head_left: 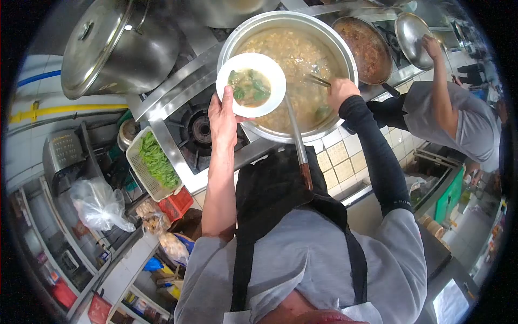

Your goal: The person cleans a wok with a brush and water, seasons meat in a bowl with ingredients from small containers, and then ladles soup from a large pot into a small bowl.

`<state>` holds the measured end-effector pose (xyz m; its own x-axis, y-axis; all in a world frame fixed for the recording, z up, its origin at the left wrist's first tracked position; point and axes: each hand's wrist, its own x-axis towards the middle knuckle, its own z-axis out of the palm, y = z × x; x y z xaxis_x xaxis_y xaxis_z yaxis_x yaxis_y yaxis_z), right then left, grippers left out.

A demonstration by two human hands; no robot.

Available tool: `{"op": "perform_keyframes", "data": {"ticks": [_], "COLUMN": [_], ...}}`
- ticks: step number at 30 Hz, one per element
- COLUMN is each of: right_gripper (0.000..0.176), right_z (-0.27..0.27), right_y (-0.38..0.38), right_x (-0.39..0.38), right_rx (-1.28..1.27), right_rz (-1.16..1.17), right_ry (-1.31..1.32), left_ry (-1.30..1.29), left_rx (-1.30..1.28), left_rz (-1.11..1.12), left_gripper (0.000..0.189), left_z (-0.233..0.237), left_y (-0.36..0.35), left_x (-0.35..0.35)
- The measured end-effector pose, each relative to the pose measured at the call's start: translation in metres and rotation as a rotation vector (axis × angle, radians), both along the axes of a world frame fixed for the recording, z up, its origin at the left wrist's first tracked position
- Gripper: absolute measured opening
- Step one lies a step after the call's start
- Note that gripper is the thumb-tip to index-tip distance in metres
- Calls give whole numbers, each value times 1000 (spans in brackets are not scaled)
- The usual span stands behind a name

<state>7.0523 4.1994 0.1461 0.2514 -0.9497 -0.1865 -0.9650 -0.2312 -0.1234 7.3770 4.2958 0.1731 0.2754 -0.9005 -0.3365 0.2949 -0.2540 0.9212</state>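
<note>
My left hand [222, 116] is closed on the rim of a white bowl [278, 89], which holds broth with green leaves. The bowl is above the left part of a large metal pot [346, 48] full of pale, chunky soup [291, 46]. Over the pot's right side, my right hand [342, 92] grips metal tongs [318, 80], their two prongs pointing left over the soup. A ladle [295, 127] with a wooden handle end leans out of the pot toward my apron; its bowl is hidden.
A burner [200, 128] lies below left of the pot, beside a basket [133, 156] of green leaves [157, 159]. A big lidded pot [143, 59] stands upper left. At right, another person's hand [431, 47] holds a metal lid [413, 35] near a pan of reddish food [366, 48].
</note>
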Motion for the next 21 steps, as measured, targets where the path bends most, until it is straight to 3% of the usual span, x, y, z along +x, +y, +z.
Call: {"op": "perform_keyframes", "data": {"ticks": [3, 8, 11, 14, 21], "right_gripper": [19, 20, 22, 22, 20], "right_z": [-4, 75, 143, 169, 161], "right_y": [1, 24, 48, 59, 48], "right_x": [-9, -30, -16, -6, -18], "right_rx": [-47, -135, -116, -127, -34], "right_rz": [39, 41, -82, -82, 115], "right_ry": [-73, -312, -501, -706, -253], "left_ry": [-16, -37, -27, -25, 61], "left_rx": [7, 30, 7, -11, -28], "left_rz": [19, 30, 26, -7, 13], "left_gripper": [53, 50, 51, 52, 49], "left_z": [1, 0, -7, -19, -17], "left_y": [4, 4, -2, -8, -10], "left_x": [4, 4, -7, -18, -35]}}
